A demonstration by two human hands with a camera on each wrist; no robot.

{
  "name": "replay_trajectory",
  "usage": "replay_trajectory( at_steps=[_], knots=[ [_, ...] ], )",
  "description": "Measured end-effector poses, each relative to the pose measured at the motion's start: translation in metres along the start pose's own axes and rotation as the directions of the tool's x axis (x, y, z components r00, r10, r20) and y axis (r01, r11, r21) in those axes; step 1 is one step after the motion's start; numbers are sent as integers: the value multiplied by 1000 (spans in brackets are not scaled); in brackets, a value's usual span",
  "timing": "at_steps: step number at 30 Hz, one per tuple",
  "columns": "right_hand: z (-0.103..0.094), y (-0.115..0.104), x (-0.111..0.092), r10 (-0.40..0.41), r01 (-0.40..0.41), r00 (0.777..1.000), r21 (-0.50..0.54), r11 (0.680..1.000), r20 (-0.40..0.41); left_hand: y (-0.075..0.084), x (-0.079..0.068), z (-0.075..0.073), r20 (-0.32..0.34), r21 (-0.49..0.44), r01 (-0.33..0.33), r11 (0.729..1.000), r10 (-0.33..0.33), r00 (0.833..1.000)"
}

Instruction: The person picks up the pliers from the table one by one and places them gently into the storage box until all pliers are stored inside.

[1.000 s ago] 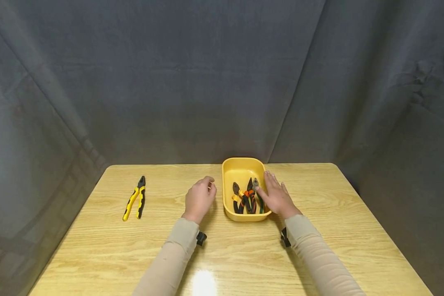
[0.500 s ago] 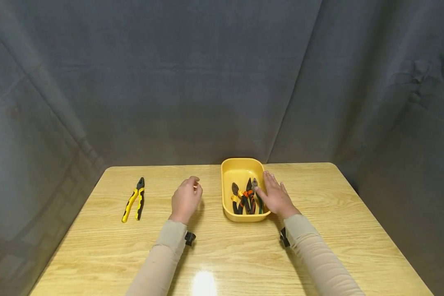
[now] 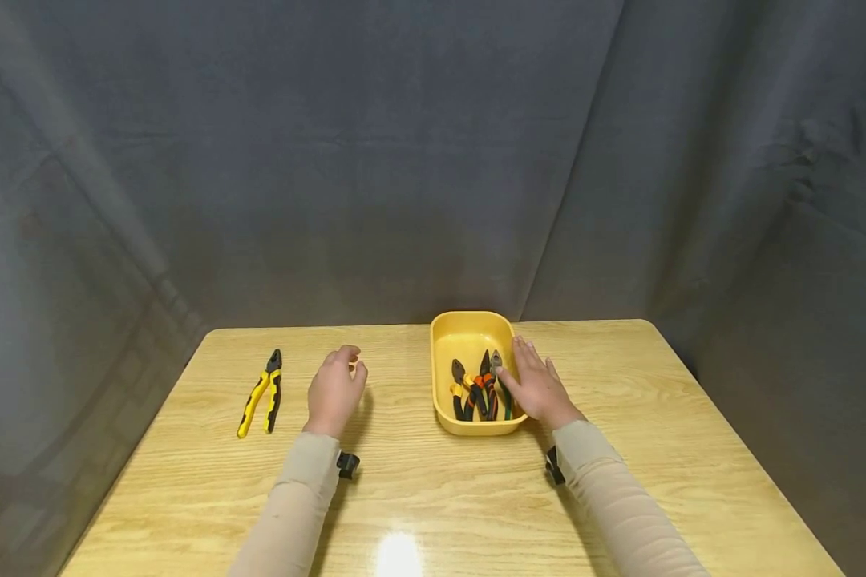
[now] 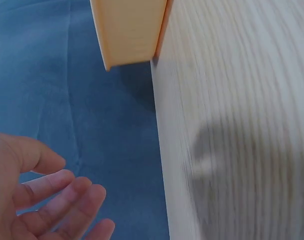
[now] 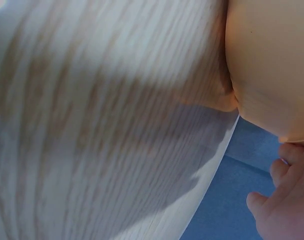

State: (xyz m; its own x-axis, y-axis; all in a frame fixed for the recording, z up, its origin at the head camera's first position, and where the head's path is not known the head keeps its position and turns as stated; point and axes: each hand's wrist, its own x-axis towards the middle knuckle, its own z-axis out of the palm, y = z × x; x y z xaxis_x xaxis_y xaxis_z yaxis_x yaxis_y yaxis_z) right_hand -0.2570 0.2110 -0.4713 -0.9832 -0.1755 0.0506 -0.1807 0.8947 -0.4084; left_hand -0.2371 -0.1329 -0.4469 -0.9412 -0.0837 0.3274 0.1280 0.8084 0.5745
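Observation:
My left hand (image 3: 334, 393) hovers above the table, fingers loosely bent and holding nothing. It lies between the bin and the yellow-and-black pliers (image 3: 273, 391), which rest on the table at the left with handles spread. In the left wrist view the fingers (image 4: 81, 207) and thumb are apart. My right hand (image 3: 541, 389) rests against the right side of the yellow plastic bin (image 3: 469, 319), fingers straight along its outside and thumb reaching over the rim. Inside lie pliers with yellow-and-black handles (image 3: 458, 371), pliers with orange-and-black handles (image 3: 492, 401) and green-handled pliers (image 3: 496, 360).
The wooden table (image 3: 433, 497) has its back edge just behind the bin. A grey curtain (image 3: 375, 160) hangs behind it and down both sides. Each wrist carries a small black camera (image 3: 348, 465).
My left hand has moved left, from beside the bin toward the pliers on the table. The right hand has stayed at the bin's right side.

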Motion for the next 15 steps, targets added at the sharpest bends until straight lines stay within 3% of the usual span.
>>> replay_trajectory(
  at_steps=[7,15],
  knots=[
    [1,1,0,-1,1,1000,8,1000,0,-16,0,-9,23,-70,68,995,-67,997],
    [-2,-2,-1,3,-3,1000,14,1000,4,-31,2,-16,22,-59,113,992,-112,994]
  ],
)
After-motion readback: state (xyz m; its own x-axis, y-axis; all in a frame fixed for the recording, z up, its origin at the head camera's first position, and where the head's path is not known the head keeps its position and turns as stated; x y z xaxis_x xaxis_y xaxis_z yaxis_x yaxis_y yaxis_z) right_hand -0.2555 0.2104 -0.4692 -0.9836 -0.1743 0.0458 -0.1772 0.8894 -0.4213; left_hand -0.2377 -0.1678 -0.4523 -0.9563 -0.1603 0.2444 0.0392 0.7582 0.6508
